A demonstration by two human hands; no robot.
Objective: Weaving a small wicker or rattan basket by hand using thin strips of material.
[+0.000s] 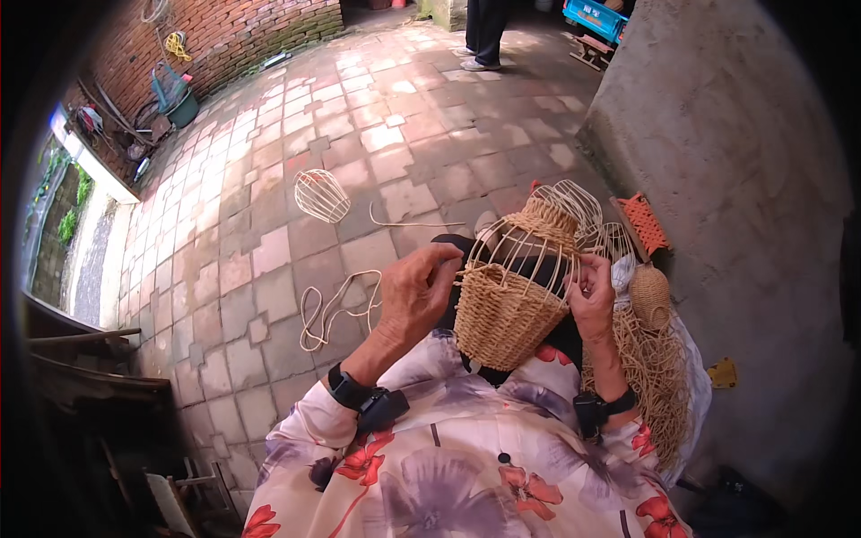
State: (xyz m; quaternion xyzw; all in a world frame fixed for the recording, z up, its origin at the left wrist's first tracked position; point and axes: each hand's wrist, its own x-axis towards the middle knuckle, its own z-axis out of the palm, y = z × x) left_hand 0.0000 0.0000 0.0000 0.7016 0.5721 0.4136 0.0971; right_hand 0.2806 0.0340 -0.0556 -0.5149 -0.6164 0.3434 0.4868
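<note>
A half-woven basket (pixel 508 318) of tan cord rests tilted on my lap. Its lower body is tightly woven, bare pale ribs (pixel 535 260) curve across the middle, and a woven band (pixel 544 221) closes the far end. My left hand (pixel 416 289) pinches at the left edge of the weave, fingertips pressed together; what lies between them is mostly hidden. On the opposite side, the fingers of my right hand (pixel 592 294) close around the ribs. Against my right side, a large tangle of loose tan cord (pixel 647 386) lies on a white sheet (pixel 695 377).
A bare rib frame (pixel 322 195) and loose cord (pixel 336 312) lie on the paving ahead and left. More frames (pixel 578 208) and a brown woven piece (pixel 649 296) sit at my right, by a grey wall (pixel 726 179). Another person (pixel 485 36) stands far ahead.
</note>
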